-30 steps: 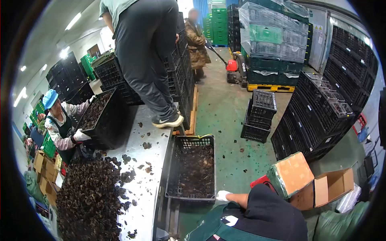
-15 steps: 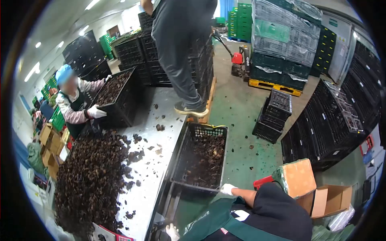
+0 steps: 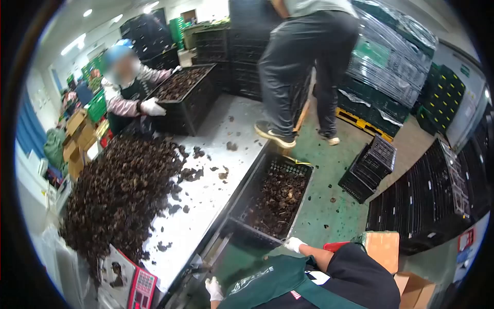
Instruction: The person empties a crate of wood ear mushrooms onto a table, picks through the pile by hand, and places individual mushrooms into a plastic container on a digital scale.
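My right hand, in a white glove, is closed at the near right corner of a black plastic crate. The crate stands on the floor beside the metal table and holds crinkled, dark brown pieces that resemble dried fungus. My left hand, also gloved, is low by the table's near edge, fingers apart and nothing in it. A large heap of the same dark pieces covers the left of the metal table. Across it, a co-worker's gloved hands hold a full black crate.
Another person stands at the crate's far end, one shoe close to it. Black crates stand on the green floor, with taller stacks at right. A scale sits at the table's near left. Cardboard boxes lie right of me.
My view has swung left, so most things sit further right. The standing person now leans, with both legs showing. My right hand stays at the crate corner; the left hand's fingers show more clearly.
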Demonstrator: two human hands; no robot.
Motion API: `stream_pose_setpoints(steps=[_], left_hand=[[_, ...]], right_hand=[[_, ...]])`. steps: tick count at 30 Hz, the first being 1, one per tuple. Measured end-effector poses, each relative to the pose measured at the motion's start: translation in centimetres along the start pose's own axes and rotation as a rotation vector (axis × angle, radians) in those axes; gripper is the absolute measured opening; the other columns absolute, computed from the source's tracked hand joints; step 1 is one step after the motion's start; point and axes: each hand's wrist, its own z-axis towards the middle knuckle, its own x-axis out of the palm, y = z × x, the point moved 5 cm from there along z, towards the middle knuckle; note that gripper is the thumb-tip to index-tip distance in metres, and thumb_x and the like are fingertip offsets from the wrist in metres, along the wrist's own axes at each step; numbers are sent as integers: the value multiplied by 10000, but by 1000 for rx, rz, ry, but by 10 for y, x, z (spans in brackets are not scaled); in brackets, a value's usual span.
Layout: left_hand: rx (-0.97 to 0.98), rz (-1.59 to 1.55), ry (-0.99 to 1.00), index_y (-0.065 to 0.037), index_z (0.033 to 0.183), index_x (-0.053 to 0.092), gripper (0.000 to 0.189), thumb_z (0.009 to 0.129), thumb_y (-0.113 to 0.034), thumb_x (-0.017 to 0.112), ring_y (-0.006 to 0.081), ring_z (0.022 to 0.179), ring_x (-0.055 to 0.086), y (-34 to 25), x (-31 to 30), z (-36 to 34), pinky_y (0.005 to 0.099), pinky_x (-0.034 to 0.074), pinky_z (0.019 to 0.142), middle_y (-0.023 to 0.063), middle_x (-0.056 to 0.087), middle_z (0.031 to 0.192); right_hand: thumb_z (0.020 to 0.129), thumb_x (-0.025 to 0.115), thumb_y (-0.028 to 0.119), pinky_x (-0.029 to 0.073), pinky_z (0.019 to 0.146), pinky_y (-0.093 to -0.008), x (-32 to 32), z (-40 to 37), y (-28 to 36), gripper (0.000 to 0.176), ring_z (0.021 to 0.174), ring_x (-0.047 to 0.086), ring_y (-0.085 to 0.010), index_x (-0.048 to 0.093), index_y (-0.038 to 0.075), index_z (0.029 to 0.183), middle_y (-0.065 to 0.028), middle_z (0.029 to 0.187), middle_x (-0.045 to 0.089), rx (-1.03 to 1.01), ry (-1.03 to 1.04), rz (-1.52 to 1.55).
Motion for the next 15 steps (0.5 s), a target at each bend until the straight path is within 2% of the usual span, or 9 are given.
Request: stream_pose_setpoints(steps=[2, 3, 4, 5, 6, 7, 8, 9, 15], left_hand=[[31, -97, 83, -46, 1391, 358, 559, 907, -157, 615, 110, 633, 516, 10, -3, 3, 273, 420, 476, 31, 557, 849], [42, -187, 120, -47, 1400, 351, 573, 906, -162, 617, 124, 687, 546, 13, 0, 0, 286, 449, 519, 51, 592, 911], [58, -56, -8, -22, 1418, 329, 609, 904, -168, 623, 171, 887, 588, 18, -4, -1, 325, 498, 716, 113, 624, 1074], [107, 35, -27, 9, 1421, 324, 633, 898, -171, 632, 207, 1045, 569, 19, -4, 0, 337, 463, 889, 164, 605, 1186], [92, 35, -87, 30, 1406, 341, 628, 892, -170, 639, 227, 1065, 571, 21, -6, -3, 331, 451, 924, 173, 603, 1186], [93, 2, -97, 26, 1406, 345, 645, 879, -181, 654, 230, 1061, 576, 19, -6, -5, 335, 455, 920, 178, 606, 1183], [99, 47, -131, 25, 1410, 338, 671, 867, -195, 665, 234, 1057, 579, 19, -9, -7, 335, 454, 920, 179, 610, 1174], [172, 2, -166, -23, 1433, 288, 667, 884, -158, 642, 77, 630, 494, 39, -17, 15, 237, 408, 501, 48, 597, 929], [74, 87, -217, -29, 1464, 244, 732, 890, -223, 653, 123, 872, 557, 29, -39, -26, 312, 476, 706, 68, 595, 1136]], right_hand=[[825, 567, 292, 509, 772, -412, 0, 4, 3, 294, 839, 661, -307, 717, 87, 971, -156, 944, 701, -132, -24, -52], [814, 543, 208, 455, 610, -401, 14, 26, -12, 214, 688, 589, -257, 696, 66, 862, -145, 830, 682, -41, 0, -124], [853, 532, 206, 448, 598, -405, 24, 40, -21, 209, 747, 605, -330, 692, 75, 831, -162, 942, 691, -185, -24, -153], [859, 555, 236, 480, 703, -393, 20, 25, -17, 219, 837, 631, -325, 708, 87, 908, -157, 974, 692, -142, -8, -89], [864, 579, 266, 513, 808, -381, 12, 23, -17, 251, 927, 658, -319, 723, 99, 984, -151, 1005, 692, -94, -5, -23], [856, 603, 288, 495, 896, -369, 11, 22, -14, 282, 996, 652, -315, 717, 111, 1044, -147, 1030, 689, -77, 32, -14], [857, 605, 291, 498, 886, -371, 12, 23, -14, 279, 988, 655, -314, 718, 109, 1036, -149, 1026, 690, -86, 42, -36], [858, 607, 294, 501, 877, -373, 14, 24, -14, 276, 980, 658, -313, 720, 107, 1028, -152, 1022, 691, -92, 43, -50], [847, 608, 299, 504, 867, -379, 26, 21, 7, 293, 961, 661, -323, 717, 85, 1014, -168, 1013, 688, -149, 72, -132]])
